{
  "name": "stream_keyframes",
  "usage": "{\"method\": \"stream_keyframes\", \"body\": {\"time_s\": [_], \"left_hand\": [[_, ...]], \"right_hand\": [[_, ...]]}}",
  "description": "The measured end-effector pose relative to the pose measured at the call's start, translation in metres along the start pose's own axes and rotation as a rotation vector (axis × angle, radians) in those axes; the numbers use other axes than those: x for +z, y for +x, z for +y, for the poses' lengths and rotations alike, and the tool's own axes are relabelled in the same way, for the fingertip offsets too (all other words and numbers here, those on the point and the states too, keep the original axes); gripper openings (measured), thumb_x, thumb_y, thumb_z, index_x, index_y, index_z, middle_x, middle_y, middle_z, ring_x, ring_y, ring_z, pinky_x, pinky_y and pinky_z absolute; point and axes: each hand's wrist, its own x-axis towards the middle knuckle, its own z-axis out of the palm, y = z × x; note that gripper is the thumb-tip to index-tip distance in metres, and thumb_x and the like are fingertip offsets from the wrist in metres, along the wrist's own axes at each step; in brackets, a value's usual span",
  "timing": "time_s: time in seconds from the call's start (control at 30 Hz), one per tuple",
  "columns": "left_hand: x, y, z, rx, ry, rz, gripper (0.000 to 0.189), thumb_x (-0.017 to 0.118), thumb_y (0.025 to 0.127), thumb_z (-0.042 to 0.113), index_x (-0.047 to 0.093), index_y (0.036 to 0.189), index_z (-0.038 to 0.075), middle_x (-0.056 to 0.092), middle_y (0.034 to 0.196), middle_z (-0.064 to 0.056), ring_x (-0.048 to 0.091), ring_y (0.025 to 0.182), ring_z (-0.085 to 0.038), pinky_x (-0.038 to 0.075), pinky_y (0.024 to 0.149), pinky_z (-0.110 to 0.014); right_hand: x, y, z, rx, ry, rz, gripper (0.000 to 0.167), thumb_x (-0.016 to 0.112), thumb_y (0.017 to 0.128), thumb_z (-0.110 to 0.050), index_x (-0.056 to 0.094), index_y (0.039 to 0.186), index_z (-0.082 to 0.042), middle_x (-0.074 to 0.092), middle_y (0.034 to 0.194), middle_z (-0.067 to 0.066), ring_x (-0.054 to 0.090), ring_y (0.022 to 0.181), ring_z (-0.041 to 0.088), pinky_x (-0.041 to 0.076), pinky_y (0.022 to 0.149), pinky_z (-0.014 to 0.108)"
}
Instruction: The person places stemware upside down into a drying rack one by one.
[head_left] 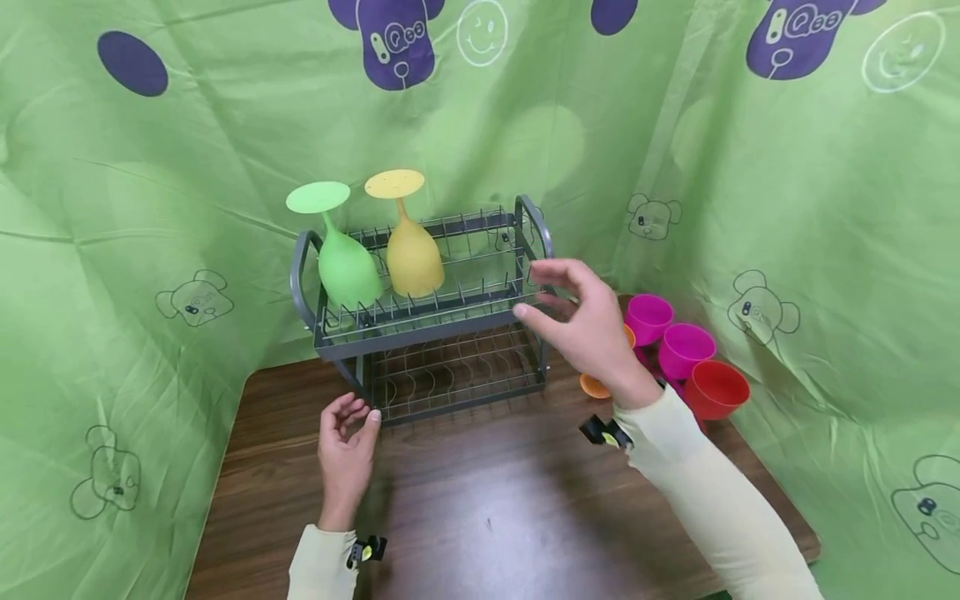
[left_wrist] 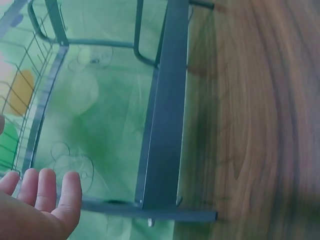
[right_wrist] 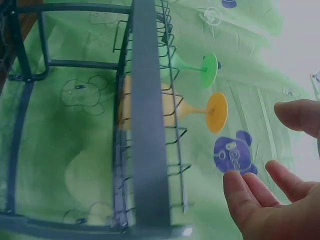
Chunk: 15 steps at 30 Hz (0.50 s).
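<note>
A grey two-tier dish rack [head_left: 427,329] stands on the table. Upside down on its upper tier are a light green goblet [head_left: 348,271] and, to the right of it, a yellow goblet [head_left: 415,258]; both also appear sideways in the right wrist view, the yellow goblet [right_wrist: 216,112] nearer. My right hand [head_left: 581,321] hovers by the rack's right end, thumb and fingers apart with nothing between them. Near the rack's lower left front corner, my left hand [head_left: 347,450] holds nothing, its fingers loosely bent. Whether it touches the rack I cannot tell.
Right of the rack stand two magenta goblets [head_left: 687,350], a red goblet [head_left: 717,389] and an orange goblet [head_left: 595,386] partly hidden by my right hand. Green printed cloth [head_left: 225,167] hangs behind and beside the wooden table [head_left: 480,500].
</note>
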Motion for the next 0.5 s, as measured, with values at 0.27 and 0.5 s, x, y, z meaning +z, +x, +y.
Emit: {"method": "stream_keyframes", "body": {"time_s": [0.27, 0.5], "left_hand": [[0.003, -0.025, -0.004, 0.016, -0.003, -0.100, 0.047, 0.075, 0.096, 0.001, 0.055, 0.138, -0.007, 0.063, 0.124, -0.007, 0.065, 0.114, -0.028, 0.060, 0.086, -0.017], [-0.009, -0.031, -0.012, -0.003, 0.005, -0.119, 0.045, 0.074, 0.096, -0.001, 0.057, 0.137, -0.003, 0.064, 0.126, -0.007, 0.066, 0.114, -0.019, 0.061, 0.088, -0.019]], "right_hand": [[-0.027, -0.064, 0.046, 0.061, -0.037, 0.162, 0.053, 0.086, 0.087, -0.006, 0.064, 0.135, -0.003, 0.068, 0.133, 0.008, 0.069, 0.119, 0.013, 0.058, 0.100, 0.021], [-0.045, -0.111, 0.088, 0.193, -0.124, 0.287, 0.054, 0.088, 0.087, -0.008, 0.065, 0.136, -0.005, 0.071, 0.126, -0.004, 0.071, 0.109, 0.002, 0.058, 0.095, 0.016]]}}
